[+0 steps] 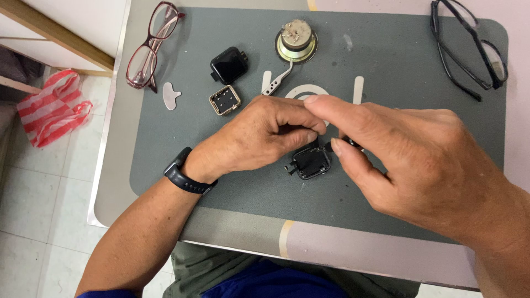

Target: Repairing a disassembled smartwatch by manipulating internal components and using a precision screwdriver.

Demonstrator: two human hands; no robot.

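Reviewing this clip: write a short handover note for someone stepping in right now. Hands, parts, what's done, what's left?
Left hand: fingers curled on the small open black square case, steadying it on the grey mat.
Right hand: pinching a small dark tool or part at the case's edge; exactly what is hidden.
Done: black screen piece and metal-rimmed square frame lie apart up the mat; tweezers beside them.
Left: the case remains open.
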